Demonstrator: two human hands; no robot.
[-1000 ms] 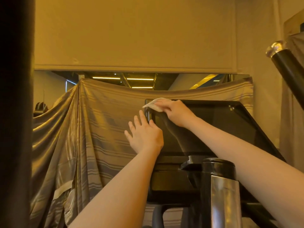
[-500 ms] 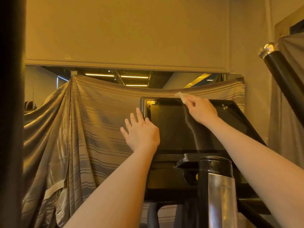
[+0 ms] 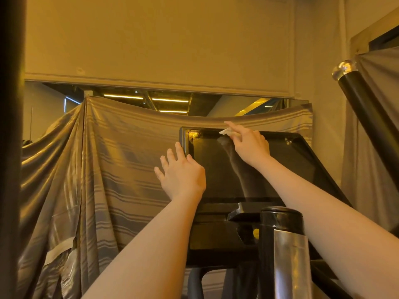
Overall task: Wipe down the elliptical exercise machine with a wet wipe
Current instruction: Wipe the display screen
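The right hand (image 3: pixel 250 145), pinching the wet wipe (image 3: pixel 225 131), has slid rightward along the console screen (image 3: pixel 218 169) top edge while the left hand (image 3: pixel 182 171), fingers spread, steadies its side, so the top looks nearly covered.

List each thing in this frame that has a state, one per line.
Console screen: dark, off.
Wet wipe: bunched, pressed on the screen's top edge.
Right hand: holds the wipe.
Left hand: fingers straight, on the console's left edge.
Striped cloth: draped behind the console.
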